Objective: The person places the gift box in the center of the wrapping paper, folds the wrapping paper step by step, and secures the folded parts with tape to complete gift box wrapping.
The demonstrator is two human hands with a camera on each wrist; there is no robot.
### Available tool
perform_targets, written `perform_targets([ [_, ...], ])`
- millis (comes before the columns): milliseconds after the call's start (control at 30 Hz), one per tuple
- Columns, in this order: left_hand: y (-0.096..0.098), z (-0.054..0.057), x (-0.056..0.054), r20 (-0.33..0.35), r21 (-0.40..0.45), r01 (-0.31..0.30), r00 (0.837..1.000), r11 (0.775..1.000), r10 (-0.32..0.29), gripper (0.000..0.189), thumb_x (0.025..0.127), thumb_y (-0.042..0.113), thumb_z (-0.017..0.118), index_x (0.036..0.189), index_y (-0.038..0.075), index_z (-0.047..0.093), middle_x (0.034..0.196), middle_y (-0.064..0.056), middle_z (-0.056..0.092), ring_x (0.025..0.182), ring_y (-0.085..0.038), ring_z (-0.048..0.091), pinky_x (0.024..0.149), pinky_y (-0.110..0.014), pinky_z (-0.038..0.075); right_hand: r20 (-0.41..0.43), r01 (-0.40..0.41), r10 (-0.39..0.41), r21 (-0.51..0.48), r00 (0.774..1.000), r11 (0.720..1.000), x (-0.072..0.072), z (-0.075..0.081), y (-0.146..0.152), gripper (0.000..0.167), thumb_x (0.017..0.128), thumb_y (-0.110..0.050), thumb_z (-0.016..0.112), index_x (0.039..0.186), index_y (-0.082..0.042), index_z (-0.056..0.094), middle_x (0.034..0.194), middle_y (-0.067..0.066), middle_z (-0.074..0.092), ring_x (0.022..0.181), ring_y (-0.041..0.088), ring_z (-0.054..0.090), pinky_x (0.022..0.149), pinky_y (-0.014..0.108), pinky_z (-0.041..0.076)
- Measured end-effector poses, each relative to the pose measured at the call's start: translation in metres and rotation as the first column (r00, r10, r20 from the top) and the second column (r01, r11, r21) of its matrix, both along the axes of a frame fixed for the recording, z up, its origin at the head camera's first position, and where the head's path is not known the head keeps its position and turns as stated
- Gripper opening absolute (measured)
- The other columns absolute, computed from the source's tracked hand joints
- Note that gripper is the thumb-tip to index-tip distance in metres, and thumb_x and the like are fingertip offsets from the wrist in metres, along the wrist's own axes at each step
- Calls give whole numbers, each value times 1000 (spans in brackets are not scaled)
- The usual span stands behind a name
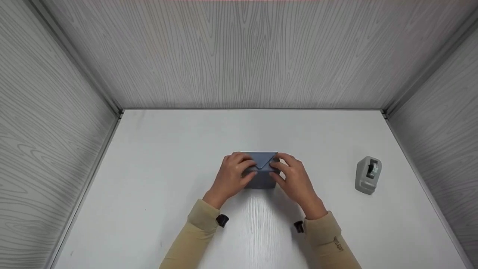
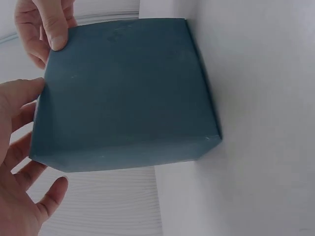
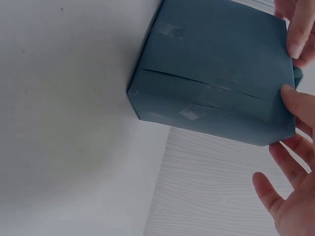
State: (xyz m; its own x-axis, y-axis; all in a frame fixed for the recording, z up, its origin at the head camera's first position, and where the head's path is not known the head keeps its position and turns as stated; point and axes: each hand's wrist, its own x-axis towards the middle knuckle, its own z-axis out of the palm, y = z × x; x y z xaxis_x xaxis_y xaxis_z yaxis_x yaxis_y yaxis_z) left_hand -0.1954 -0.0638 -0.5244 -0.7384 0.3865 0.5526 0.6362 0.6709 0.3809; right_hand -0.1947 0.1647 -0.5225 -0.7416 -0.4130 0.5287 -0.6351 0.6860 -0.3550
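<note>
A box wrapped in blue paper (image 1: 260,182) stands on the table between both hands. On its top a pointed paper flap (image 1: 261,158) is folded toward the person. The left hand (image 1: 233,175) grips the upper left edge, thumb on the near side and fingers over the top. At the upper right edge, the right hand (image 1: 297,181) pinches the paper by the flap's slanted side. In the right wrist view the box face shows a long paper seam and glossy tape patches (image 3: 189,112). The face in the left wrist view is plain blue (image 2: 123,93).
A grey tape dispenser (image 1: 368,175) stands at the right of the white table (image 1: 149,179). Wood-grained panels (image 1: 239,56) wall in the back and both sides. A small black device (image 1: 222,220) sits at the left wrist, another (image 1: 299,226) at the right.
</note>
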Motion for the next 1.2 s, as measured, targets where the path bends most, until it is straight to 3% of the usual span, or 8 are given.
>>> perform_targets([
  [167, -2, -6, 0, -25, -2, 10, 1000, 1000, -10, 24, 86, 21, 78, 108, 13, 75, 114, -5, 62, 113, -24, 55, 92, -46, 43, -52, -13, 13, 19, 999, 1000, 0, 0, -1, 41, 82, -12, 82, 119, -6, 66, 121, 9, 61, 112, 27, 58, 93, 48, 44],
  [333, -4, -9, -2, -75, 0, 33, 997, 999, -33, 20, 86, 22, 77, 104, 13, 76, 112, -6, 63, 111, -25, 56, 92, -46, 43, -37, -74, 80, 128, 996, 989, -2, 0, 0, 58, 82, -7, 80, 136, -7, 57, 138, 8, 54, 129, 25, 49, 104, 50, 37],
  [467, -6, -11, -3, -63, -16, 45, 997, 999, -46, 22, 90, 29, 72, 106, 14, 75, 116, -7, 61, 114, -25, 55, 96, -46, 41, 9, -109, 110, 207, 994, 972, -5, 2, 1, 55, 83, -4, 78, 135, -10, 60, 140, 6, 54, 133, 24, 46, 108, 50, 33],
  [667, -12, -12, -3, 1, -61, 58, 998, 996, -58, 27, 91, 27, 71, 116, 17, 71, 133, -7, 56, 130, -23, 46, 103, -46, 36, 12, -90, 90, 212, 996, 973, -6, 4, 2, 50, 83, -5, 78, 130, -12, 65, 135, 5, 58, 128, 23, 51, 104, 49, 37],
  [900, -11, -16, -6, -47, -77, 10, 999, 997, -14, 32, 88, 21, 75, 120, 17, 70, 130, -6, 58, 128, -24, 49, 97, -47, 42, -31, -84, 91, 188, 995, 979, -12, 1, 2, 47, 82, -6, 80, 127, -12, 68, 131, 5, 61, 124, 23, 55, 98, 48, 42],
  [1200, -6, -18, -15, -76, -73, -40, 997, 996, 35, 33, 89, 23, 73, 121, 17, 69, 129, -5, 60, 128, -23, 50, 94, -46, 44, -7, -84, 87, 163, 996, 983, -26, 2, 2, 46, 83, -4, 78, 127, -11, 68, 131, 6, 61, 122, 23, 55, 97, 48, 42],
])
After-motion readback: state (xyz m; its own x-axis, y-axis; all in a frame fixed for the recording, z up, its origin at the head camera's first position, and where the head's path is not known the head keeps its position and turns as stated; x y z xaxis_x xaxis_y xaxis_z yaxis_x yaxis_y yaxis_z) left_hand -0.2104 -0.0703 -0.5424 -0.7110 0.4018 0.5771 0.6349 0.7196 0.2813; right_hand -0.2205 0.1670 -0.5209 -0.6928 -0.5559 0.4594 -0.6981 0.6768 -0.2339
